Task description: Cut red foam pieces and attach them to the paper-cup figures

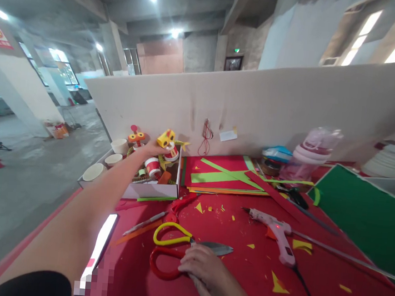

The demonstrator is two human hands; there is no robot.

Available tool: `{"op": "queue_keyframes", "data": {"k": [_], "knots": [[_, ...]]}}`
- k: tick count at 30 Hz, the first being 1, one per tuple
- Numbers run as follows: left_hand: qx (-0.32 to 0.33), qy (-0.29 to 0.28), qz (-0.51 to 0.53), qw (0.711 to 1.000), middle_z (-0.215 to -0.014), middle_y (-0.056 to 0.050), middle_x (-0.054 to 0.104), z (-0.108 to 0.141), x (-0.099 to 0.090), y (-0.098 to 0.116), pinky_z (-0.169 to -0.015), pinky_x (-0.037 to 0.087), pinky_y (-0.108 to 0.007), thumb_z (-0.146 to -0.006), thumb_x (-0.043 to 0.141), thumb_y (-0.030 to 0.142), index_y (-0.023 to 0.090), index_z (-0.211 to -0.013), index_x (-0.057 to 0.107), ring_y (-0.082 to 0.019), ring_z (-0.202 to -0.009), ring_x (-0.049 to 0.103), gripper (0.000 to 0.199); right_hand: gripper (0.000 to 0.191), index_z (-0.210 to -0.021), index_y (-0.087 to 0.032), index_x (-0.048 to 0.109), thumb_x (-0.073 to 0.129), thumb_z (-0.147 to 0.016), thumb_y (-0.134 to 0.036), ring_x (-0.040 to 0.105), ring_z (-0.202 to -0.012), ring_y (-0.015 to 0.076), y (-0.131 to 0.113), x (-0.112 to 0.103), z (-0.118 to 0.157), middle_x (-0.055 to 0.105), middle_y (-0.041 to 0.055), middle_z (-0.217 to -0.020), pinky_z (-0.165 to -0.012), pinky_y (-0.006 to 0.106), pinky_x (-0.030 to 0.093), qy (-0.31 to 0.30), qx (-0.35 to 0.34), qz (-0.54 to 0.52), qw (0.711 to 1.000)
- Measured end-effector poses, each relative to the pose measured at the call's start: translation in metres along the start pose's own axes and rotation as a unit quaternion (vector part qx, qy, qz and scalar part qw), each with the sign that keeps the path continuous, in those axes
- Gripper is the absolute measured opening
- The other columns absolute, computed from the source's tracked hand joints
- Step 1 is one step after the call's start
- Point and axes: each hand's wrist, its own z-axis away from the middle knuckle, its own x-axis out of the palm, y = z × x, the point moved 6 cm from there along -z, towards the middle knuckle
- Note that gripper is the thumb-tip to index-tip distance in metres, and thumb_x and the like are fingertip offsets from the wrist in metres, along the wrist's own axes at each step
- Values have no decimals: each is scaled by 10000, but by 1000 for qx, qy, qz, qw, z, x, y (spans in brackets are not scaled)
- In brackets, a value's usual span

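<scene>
My left hand [155, 151] reaches out to the box and is closed on a paper-cup figure [170, 149] with a yellow head and round dark eyes. The figure is upright at the right end of the white box [156, 191]. A second paper-cup figure [136, 137] with an orange eye piece stands behind my forearm. A red and white paper cup [152, 167] lies tilted in the box. My right hand [205, 269] rests over the scissors [172, 243], its curled fingers at the red handle near the pivot. The scissors lie flat, blades pointing right.
A pink glue gun [278, 231] with a lit red light lies to the right, its cord running frontward. Coloured paper sheets [213, 165] lie behind, near the pale partition [255, 107]. A phone [103, 238], a pen [145, 222], a pink bottle [311, 152] and yellow scraps surround the hands.
</scene>
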Motion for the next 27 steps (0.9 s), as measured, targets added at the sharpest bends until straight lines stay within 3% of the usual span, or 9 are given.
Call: {"op": "queue_keyframes", "data": {"k": [3, 7, 11, 16, 27], "knots": [[-21, -86, 107, 990, -1043, -95, 677, -9, -6, -2, -829, 487, -359, -571, 769, 279, 144, -1061, 618, -218, -927, 628, 531, 213, -1003, -214, 599, 419, -919, -136, 586, -943, 146, 1, 0, 0, 670, 61, -962, -974, 324, 430, 5, 1, 9, 1000], [-46, -171, 97, 979, -1016, -65, 690, -20, -3, -10, -865, 472, -352, -537, 768, 196, 176, -1105, 628, -209, -955, 628, 585, 218, -999, -237, 604, 409, -931, -169, 593, -956, 150, 7, 4, 0, 681, 50, -963, -990, 327, 421, 1, 1, 26, 1000], [-52, -168, 53, 983, -953, -68, 705, -30, 3, -20, -828, 479, -345, -526, 774, 193, 145, -1040, 664, -228, -907, 634, 528, 217, -958, -247, 617, 415, -926, -173, 615, -916, 150, 19, 13, 3, 691, 39, -920, -968, 317, 434, 7, 2, 17, 1000], [-24, -178, 76, 981, -1029, -81, 697, -34, 10, -21, -855, 477, -344, -543, 766, 175, 152, -1106, 643, -227, -963, 622, 577, 192, -920, -247, 621, 435, -926, -199, 618, -874, 140, 29, 23, 8, 691, 31, -888, -972, 313, 431, 33, 1, 24, 999], [-28, -173, -19, 984, -1135, -89, 672, -26, 0, -19, -902, 467, -347, -589, 744, 266, 162, -1193, 611, -240, -1033, 607, 627, 235, -988, -226, 599, 443, -879, -89, 598, -954, 149, 6, 3, -1, 676, 53, -947, -968, 317, 437, -7, 12, 19, 1000]]}}
